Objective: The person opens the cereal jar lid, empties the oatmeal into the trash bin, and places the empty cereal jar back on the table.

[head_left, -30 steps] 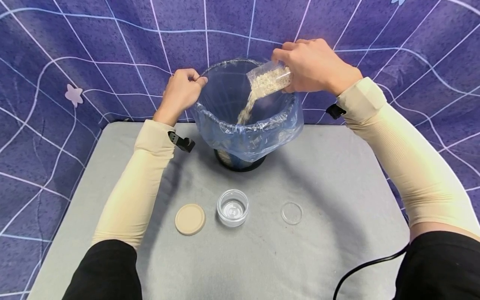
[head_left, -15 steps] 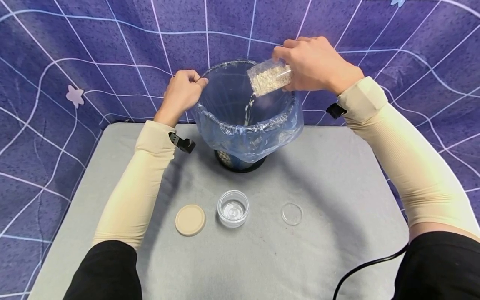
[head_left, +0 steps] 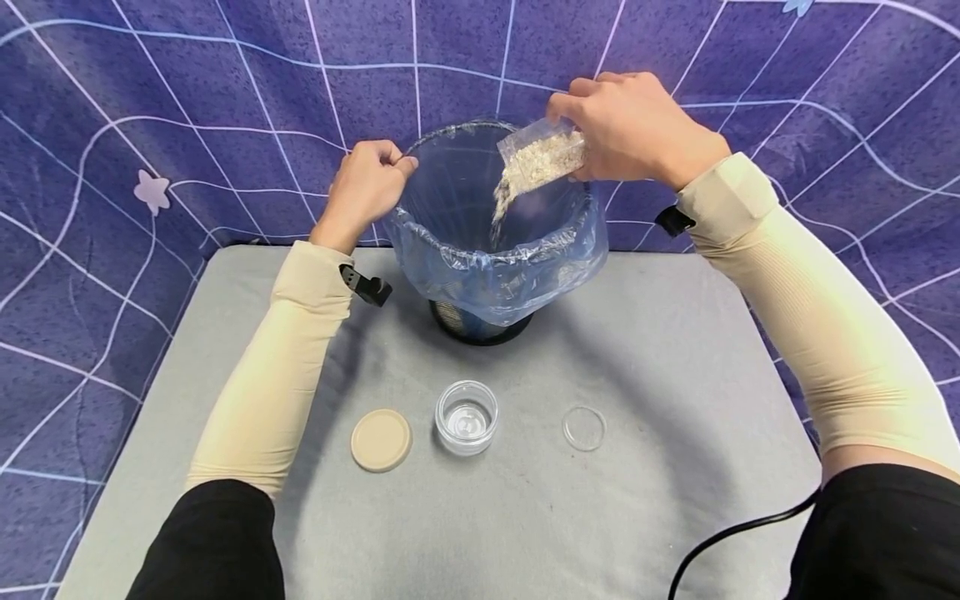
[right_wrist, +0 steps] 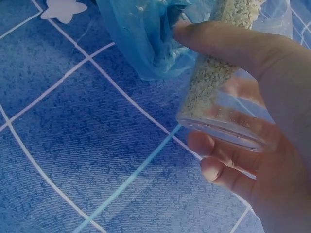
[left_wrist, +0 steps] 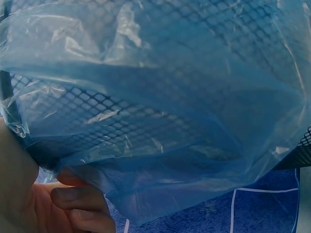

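My right hand (head_left: 633, 129) grips a clear cylindrical jar (right_wrist: 243, 133) part full of pale, oat-like flakes (head_left: 543, 161). The jar tilts mouth-down to the left over a black mesh wastebasket (head_left: 450, 315), and flakes stream out into it. A translucent blue bin bag (head_left: 498, 287) lines the basket and is folded over its rim. At the left of that rim, my left hand (head_left: 367, 187) pinches the bag and edge between thumb and fingers. In the left wrist view its curled fingers (left_wrist: 85, 206) sit beneath the bag's overhang. The basket's bottom is hidden from above.
An open clear round jar (head_left: 467, 419) stands on the grey-covered table (head_left: 495, 525) before the basket. A tan round lid (head_left: 381, 440) lies left of it, a thin clear disc (head_left: 584, 428) right. Purple patterned fabric (head_left: 225, 100) hangs behind. A black cable (head_left: 738, 527) crosses the front right.
The flakes' stream thinned half a second ago and is thicker again now. The flake level in the tilted jar looks slightly lower. Both hands stay almost in place.
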`<state>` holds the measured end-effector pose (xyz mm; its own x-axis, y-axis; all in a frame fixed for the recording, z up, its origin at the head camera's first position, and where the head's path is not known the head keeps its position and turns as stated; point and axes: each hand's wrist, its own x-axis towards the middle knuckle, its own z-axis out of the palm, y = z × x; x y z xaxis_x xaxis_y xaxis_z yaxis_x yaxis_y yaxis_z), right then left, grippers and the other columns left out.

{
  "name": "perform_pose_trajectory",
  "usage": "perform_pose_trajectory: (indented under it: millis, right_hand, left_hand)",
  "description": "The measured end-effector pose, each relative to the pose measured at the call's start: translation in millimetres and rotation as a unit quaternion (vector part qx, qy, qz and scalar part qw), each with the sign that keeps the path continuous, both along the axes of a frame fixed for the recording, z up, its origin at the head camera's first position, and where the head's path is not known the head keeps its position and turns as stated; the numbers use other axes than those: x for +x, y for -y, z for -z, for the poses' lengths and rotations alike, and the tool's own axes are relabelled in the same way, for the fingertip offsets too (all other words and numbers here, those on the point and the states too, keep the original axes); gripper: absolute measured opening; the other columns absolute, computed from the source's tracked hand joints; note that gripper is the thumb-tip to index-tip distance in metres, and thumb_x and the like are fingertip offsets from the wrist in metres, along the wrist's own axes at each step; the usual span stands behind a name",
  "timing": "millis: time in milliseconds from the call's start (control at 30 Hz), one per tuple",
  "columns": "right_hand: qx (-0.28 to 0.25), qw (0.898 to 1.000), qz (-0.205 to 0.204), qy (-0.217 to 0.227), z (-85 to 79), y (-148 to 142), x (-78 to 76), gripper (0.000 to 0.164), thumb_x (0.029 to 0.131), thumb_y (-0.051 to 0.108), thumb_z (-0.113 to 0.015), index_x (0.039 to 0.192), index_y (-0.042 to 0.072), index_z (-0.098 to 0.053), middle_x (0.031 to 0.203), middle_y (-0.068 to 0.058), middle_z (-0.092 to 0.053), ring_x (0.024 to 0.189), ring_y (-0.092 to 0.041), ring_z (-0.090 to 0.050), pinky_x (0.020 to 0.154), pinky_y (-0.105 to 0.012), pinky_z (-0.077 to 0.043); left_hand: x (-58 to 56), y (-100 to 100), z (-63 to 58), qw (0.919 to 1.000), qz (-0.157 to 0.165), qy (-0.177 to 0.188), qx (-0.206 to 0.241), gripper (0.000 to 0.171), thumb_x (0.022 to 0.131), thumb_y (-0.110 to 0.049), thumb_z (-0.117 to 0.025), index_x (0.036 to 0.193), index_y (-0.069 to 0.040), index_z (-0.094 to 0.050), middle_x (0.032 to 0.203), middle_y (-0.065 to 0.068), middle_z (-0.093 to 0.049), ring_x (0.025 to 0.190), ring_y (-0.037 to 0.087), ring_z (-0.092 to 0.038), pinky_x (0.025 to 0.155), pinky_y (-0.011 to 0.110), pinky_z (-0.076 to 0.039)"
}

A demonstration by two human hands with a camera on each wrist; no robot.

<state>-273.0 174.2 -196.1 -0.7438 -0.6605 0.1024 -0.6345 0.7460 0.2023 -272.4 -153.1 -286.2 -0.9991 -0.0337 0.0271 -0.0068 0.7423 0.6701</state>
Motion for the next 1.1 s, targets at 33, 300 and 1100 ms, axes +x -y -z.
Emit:
perform_pose_trajectory:
  millis: [33,300,1100]
  right_hand:
    - [0.001,1.000,0.000,0.000,0.0,0.1,0.1,0.067,0.078,0.029,-0.092,0.135,0.012,-0.061,0.124,-0.021,-0.063,0.114,-0.050,-0.061,0.084,-0.072,-0.050]
    - [-0.004,1.000,-0.001,0.002,-0.1,0.5,0.5,0.066,0.079,0.029,-0.092,0.136,0.012,-0.062,0.126,-0.020,-0.064,0.116,-0.051,-0.061,0.086,-0.073,-0.049]
    - [-0.003,1.000,-0.003,0.005,1.5,0.2,1.4,0.066,0.078,0.028,-0.092,0.134,0.013,-0.061,0.126,-0.020,-0.064,0.117,-0.050,-0.061,0.085,-0.072,-0.049]
  left_hand:
    - [0.0,0.0,0.2,1.0000,0.000,0.001,0.000,0.033,0.107,-0.048,-0.054,0.092,-0.019,-0.060,0.120,0.008,-0.063,0.125,0.031,-0.056,0.110,0.057,-0.039]
    - [0.9,0.1,0.2,1.0000,0.000,-0.001,0.002,0.033,0.107,-0.048,-0.055,0.092,-0.019,-0.059,0.120,0.008,-0.063,0.123,0.031,-0.056,0.109,0.057,-0.040]
    - [-0.1,0.8,0.0,1.0000,0.000,0.006,-0.002,0.033,0.107,-0.048,-0.054,0.092,-0.019,-0.059,0.121,0.008,-0.062,0.125,0.031,-0.056,0.110,0.057,-0.039]
